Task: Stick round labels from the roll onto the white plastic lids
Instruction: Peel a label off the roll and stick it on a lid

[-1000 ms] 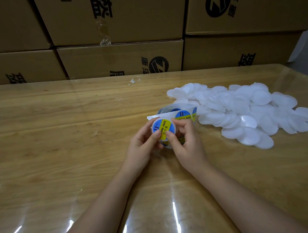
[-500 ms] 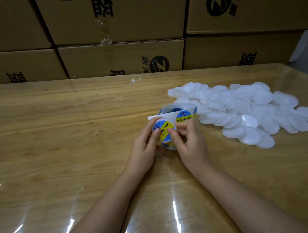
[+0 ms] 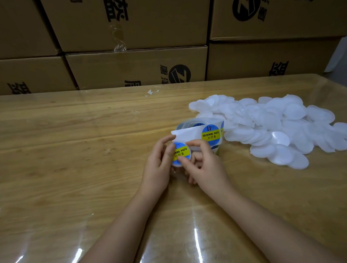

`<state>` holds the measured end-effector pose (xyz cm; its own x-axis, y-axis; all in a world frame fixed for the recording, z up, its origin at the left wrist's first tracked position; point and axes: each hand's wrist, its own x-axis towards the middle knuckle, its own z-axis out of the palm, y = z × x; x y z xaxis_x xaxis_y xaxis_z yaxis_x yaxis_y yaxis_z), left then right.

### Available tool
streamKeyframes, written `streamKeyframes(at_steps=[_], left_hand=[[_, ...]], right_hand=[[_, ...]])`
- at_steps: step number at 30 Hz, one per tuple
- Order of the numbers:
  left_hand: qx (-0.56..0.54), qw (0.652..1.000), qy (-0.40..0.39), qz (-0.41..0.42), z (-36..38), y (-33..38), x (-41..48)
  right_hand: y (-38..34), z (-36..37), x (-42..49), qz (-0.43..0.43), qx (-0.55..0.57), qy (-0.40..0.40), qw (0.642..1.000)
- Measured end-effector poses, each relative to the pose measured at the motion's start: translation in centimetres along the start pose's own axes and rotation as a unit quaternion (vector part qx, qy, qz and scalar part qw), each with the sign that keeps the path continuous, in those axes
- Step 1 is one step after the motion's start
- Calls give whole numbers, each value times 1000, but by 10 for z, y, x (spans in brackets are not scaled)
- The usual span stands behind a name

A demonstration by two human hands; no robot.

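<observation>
While a round lid (image 3: 177,165) is pinched between the left hand (image 3: 157,171) and the right hand (image 3: 206,168) over the table (image 3: 68,158), its face is covered by a blue label (image 3: 181,152) with a yellow band printed SOLDERING PASTE. Fingers of both hands are curled round its white rim. It is held just in front of the roll (image 3: 201,129); the pile (image 3: 280,124) of bare white lids is seen to the right.
</observation>
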<state>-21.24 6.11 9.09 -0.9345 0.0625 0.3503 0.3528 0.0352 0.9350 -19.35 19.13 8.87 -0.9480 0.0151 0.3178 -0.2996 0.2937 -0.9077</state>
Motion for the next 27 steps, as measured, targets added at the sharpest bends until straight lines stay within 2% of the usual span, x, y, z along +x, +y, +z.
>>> streamKeyframes(at_steps=[2,6,9,12,18,27], left_hand=[[-50,998,-12,-36,0,1,0],[-72,994,-50,-65,-3,1,2],[-96,992,-11,-86,-5,0,3],[-79,991,20,-103,-6,-1,4],[-46,994,-18,-96,-3,0,3],[-28,997,-23,-74,-2,3,1]], right_hand=[[1,-2,4,33,62,-13,997],[3,-7,12,68,132,-22,989],[4,-11,14,85,165,-40,982],[5,-12,13,90,154,-58,982],[6,-11,13,101,155,-71,980],[4,-15,12,99,178,-99,974]])
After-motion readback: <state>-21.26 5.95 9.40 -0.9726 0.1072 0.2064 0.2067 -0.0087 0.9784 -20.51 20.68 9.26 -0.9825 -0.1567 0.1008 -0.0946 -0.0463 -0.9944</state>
